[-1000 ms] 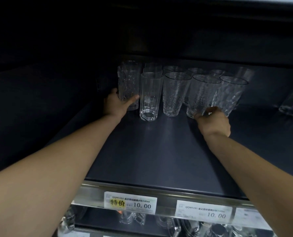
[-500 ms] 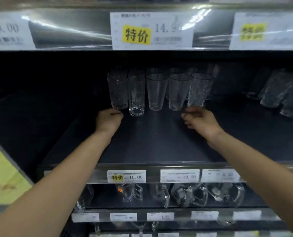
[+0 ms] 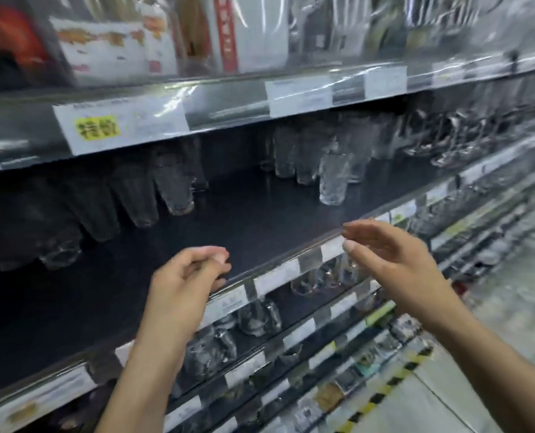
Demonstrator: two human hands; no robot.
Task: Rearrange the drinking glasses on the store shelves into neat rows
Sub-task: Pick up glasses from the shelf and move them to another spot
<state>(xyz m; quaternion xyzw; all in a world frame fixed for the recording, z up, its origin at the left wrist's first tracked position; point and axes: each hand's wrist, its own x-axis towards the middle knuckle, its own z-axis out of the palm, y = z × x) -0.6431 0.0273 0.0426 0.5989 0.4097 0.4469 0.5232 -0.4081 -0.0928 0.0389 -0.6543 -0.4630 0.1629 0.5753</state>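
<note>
Dark store shelf (image 3: 260, 226): our left hand (image 3: 185, 282) and right hand (image 3: 394, 260), withdrawn, empty, loosely curled; clear textured drinking glasses (image 3: 172, 182) behind now aligned.

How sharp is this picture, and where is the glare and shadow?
Head view: motion blur smears everything; the clear drinking glasses are hazy; glare streaks the plastic price-label strip; the dark shelf recess is shadowed; both hands, left and right, are empty and soft-edged.
</note>
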